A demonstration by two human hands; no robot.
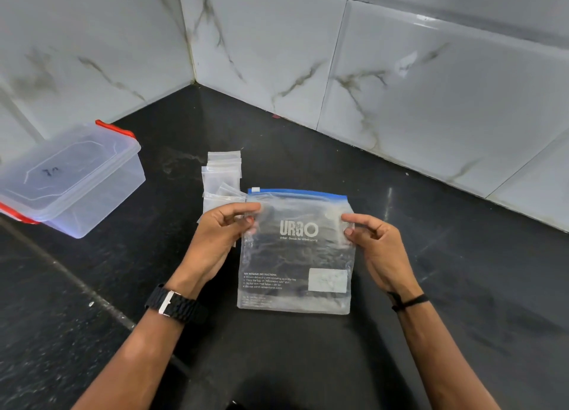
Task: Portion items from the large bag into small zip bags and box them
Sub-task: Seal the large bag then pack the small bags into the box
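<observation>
Both hands, L (pixel 221 240) & R (pixel 377 249), pinch large bag (pixel 295 255) at upper side edges, prob. to open blue zip; small bags (pixel 222 175) & lidded box (pixel 69 178) wait nearby on table (pixel 431 271).

A black speckled counter (pixel 431 255) ran into a corner, backed by white marble-veined wall tiles (pixel 431 80) on both sides.

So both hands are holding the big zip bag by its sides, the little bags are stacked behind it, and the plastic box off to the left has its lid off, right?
Not quite. In the head view the plastic box has its lid on. The rest holds: left hand and right hand hold the big zip bag by its sides, little bags stacked behind it.
</observation>
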